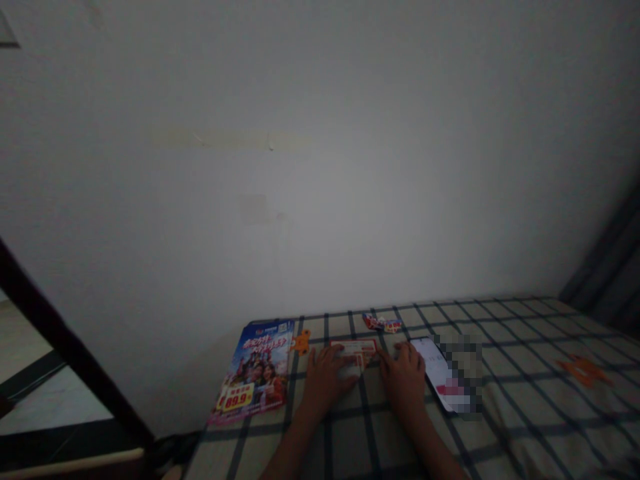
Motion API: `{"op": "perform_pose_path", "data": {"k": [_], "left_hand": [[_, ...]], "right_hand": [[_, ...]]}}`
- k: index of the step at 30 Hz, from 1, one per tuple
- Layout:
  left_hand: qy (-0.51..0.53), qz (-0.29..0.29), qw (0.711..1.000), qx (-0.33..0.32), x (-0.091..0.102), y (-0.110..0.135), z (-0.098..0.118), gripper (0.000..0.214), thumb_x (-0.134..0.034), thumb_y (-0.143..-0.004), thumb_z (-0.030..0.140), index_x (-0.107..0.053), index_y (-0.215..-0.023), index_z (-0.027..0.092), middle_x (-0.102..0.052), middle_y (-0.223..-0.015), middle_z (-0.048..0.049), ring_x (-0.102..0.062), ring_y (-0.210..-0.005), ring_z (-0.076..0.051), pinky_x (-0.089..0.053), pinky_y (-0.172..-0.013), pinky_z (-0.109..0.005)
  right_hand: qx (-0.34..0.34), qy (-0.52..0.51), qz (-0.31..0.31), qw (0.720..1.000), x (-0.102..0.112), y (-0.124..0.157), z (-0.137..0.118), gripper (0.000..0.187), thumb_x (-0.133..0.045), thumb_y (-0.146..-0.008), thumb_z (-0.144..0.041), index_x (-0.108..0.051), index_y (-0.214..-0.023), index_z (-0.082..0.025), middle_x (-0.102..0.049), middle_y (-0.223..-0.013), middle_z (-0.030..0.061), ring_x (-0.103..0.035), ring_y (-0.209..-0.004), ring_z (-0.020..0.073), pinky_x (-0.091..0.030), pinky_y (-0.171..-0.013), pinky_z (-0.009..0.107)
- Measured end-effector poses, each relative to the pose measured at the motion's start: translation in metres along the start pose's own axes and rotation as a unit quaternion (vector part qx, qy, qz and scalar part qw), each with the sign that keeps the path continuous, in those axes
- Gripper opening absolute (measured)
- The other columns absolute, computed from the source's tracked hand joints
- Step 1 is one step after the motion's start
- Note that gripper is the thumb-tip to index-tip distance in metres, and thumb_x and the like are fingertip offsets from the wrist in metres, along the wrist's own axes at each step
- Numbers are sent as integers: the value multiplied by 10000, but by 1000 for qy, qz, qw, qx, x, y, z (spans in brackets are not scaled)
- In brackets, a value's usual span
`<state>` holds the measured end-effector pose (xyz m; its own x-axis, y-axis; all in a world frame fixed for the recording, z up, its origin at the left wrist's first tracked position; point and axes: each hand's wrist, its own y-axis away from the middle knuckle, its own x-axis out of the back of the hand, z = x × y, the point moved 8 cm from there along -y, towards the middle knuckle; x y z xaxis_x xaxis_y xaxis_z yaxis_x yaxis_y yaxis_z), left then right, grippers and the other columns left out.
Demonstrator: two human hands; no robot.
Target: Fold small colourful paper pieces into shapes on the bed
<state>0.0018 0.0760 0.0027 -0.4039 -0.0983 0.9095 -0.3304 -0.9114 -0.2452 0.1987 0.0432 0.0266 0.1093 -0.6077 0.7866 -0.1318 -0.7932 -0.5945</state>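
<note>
A small red-and-white printed sheet of paper [354, 347] lies on the checked cloth between my hands. Its lower right corner looks folded at a slant. My left hand [325, 377] rests over the left side of the paper with fingers spread and thumb apart. At the right edge, my right hand [404, 373] has its inner fingertips closed on the paper's corner, while its other fingers lie curved on the cloth. Just beyond the right hand is a phone [435, 373] with a lit screen, partly blurred out.
Left of my hands lies a colourful leaflet [260, 367], with an orange paper cutout [301, 342] beside it. A crumpled printed scrap [383, 324] sits near the wall [350, 200]. Another orange piece [584, 370] is at the right. A dark post [75, 353] slants on the left.
</note>
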Motion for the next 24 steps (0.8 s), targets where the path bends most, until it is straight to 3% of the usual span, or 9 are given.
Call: {"op": "perform_pose_path", "data": {"k": [8,12,18,24], "left_hand": [[8,27,1000,-9,5,3,8,437,-672,-806,619,-637,-1224,496,-582,-1381,5,-473,-1293,-304,-121,-1170,-657],[5,30,999,-12,8,4,13,416,-664,-800,642,-665,-1184,482,-596,-1331,-3,-486,-1249,-301,-135,-1160,-657],[0,23,1000,-20,10,5,14,300,-554,-912,574,-660,-1180,491,-604,-1294,20,-499,-1216,-267,-143,-1161,-650],[-6,5,1000,-14,5,4,11,321,-617,-885,527,-639,-1205,506,-583,-1321,27,-480,-1249,-274,-120,-1165,-664]], "right_hand": [[68,-79,-18,994,-7,-2,-5,252,-583,-891,-222,-732,-1040,-361,-555,-1212,73,-458,-1184,279,-396,-994,432],[52,-89,-12,995,-8,-1,-3,192,-604,-891,-272,-758,-980,-346,-581,-1165,78,-455,-1199,305,-386,-1007,458],[26,-79,-11,996,-6,-1,-4,131,-638,-885,-318,-766,-915,-326,-611,-1132,83,-438,-1242,324,-369,-1021,478],[14,-76,-27,997,-2,-2,-8,100,-667,-867,-355,-757,-858,-310,-641,-1107,78,-415,-1297,335,-334,-1043,501]]}}
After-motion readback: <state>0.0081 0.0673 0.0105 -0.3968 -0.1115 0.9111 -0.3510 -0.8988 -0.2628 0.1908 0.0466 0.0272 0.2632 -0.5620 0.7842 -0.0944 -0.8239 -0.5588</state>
